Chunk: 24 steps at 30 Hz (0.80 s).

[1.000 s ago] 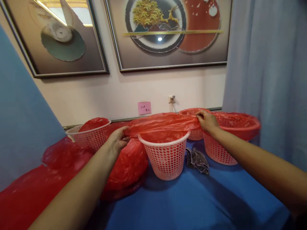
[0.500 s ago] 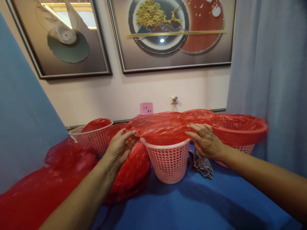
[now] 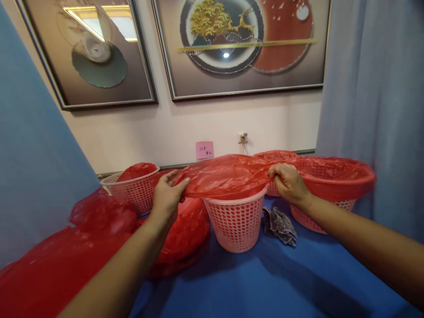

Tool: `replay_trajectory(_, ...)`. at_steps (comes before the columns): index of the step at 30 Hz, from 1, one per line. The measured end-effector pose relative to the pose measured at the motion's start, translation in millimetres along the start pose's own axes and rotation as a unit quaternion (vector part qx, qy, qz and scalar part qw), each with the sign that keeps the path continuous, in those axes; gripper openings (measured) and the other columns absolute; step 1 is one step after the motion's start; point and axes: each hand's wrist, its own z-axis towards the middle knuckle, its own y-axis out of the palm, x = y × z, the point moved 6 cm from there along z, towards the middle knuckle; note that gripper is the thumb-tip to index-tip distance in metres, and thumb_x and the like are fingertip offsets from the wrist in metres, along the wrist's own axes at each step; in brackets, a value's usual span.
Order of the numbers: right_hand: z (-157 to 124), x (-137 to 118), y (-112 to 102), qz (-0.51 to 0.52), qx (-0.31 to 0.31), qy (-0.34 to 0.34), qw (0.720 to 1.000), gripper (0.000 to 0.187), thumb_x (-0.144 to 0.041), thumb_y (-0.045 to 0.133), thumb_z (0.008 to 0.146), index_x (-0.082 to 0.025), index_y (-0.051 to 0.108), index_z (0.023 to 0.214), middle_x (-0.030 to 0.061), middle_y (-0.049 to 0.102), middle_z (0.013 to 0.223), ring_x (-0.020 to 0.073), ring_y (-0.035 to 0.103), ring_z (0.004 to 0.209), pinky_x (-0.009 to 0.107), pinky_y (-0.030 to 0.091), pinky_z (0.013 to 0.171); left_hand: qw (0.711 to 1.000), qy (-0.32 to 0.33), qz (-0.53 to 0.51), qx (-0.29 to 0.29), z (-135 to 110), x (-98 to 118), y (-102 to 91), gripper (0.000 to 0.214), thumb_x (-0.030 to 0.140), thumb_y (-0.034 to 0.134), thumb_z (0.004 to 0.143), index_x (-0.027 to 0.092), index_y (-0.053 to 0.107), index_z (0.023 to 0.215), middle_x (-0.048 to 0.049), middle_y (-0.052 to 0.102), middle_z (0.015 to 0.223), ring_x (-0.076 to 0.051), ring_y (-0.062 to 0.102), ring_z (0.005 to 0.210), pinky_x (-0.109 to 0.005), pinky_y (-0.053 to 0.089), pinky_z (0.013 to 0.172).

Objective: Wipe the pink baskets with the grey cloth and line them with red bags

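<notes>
A red plastic bag [image 3: 225, 176] is stretched across the mouth of a pink perforated basket [image 3: 236, 223], with part of it showing red through the holes. My right hand [image 3: 289, 183] is closed in a fist on the bag's edge, to the right of the basket rim. On the other side my left hand [image 3: 168, 194] grips the bag's left edge between thumb and fingers; some of its fingertips are hidden behind the plastic. The basket stands upright on a blue surface [image 3: 238, 282].
At right stands another basket lined with red plastic [image 3: 334, 179]. A crumpled grey cloth [image 3: 280, 225] lies beside the middle basket. Behind left is a whitish-pink basket [image 3: 132, 190]; red bags [image 3: 99, 221] fill the left side. Blue curtains [image 3: 371, 110] hang at both sides.
My right hand has closed from loosely extended fingers into a fist on the bag and moved slightly right. The bag is pulled wider and tauter over the basket.
</notes>
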Motion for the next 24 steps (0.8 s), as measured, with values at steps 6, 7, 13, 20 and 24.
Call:
replay_trajectory(6, -4, 25, 14, 0.028, 0.020, 0.080, 0.996, 0.019, -0.010, 0.042, 0.074, -0.024, 0.056, 0.075, 0.0021, 0.069, 0.077, 0.0201, 0.064, 0.073, 0.033, 0.048, 0.071, 0.988, -0.045, -0.074, -0.125, -13, 5, 18.0, 0.045, 0.017, 0.086, 0.062, 0.016, 0.071, 0.104, -0.0067, 0.073, 0.113, -0.013, 0.070, 0.079, -0.022, 0.058, 0.067)
replay_trajectory(7, -4, 26, 15, 0.031, 0.020, 0.078, 0.996, 0.019, -0.010, 0.043, 0.073, -0.024, 0.055, 0.074, 0.0021, 0.069, 0.078, 0.0202, 0.065, 0.074, 0.033, 0.049, 0.071, 0.992, -0.010, -0.037, -0.122, -15, 7, 16.8, 0.050, 0.018, 0.087, 0.061, 0.016, 0.071, 0.108, -0.0072, 0.072, 0.118, -0.012, 0.069, 0.075, -0.021, 0.057, 0.062)
replay_trajectory(13, -1, 20, 6, 0.037, 0.008, 0.027, 0.999, 0.015, -0.009, 0.047, 0.071, -0.024, 0.051, 0.072, 0.0045, 0.071, 0.086, 0.0235, 0.066, 0.088, 0.039, 0.048, 0.085, 0.957, 0.142, 0.255, -0.004, 12, 2, 1.4, 0.046, 0.011, 0.069, 0.071, 0.017, 0.069, 0.117, -0.0077, 0.075, 0.117, -0.012, 0.065, 0.063, -0.024, 0.053, 0.055)
replay_trajectory(20, -14, 12, 8, 0.015, -0.023, -0.010, 1.000, 0.017, -0.007, 0.051, 0.073, -0.023, 0.056, 0.073, 0.0057, 0.071, 0.094, 0.0249, 0.062, 0.091, 0.041, 0.042, 0.085, 0.894, 0.282, 0.347, 0.018, 4, 15, 2.3, 0.046, 0.016, 0.072, 0.079, 0.015, 0.065, 0.124, -0.0176, 0.058, 0.142, -0.030, 0.066, 0.114, -0.051, 0.052, 0.103)
replay_trajectory(24, -23, -2, 3, 0.058, -0.022, -0.039, 0.997, 0.019, -0.005, 0.049, 0.075, -0.023, 0.055, 0.075, 0.0060, 0.069, 0.101, 0.0243, 0.061, 0.096, 0.041, 0.042, 0.087, 0.730, 0.540, 0.405, -0.105, -57, 26, 29.0, 0.034, 0.012, 0.065, 0.088, 0.022, 0.066, 0.120, -0.0126, 0.059, 0.144, -0.032, 0.053, 0.136, -0.054, 0.042, 0.113)
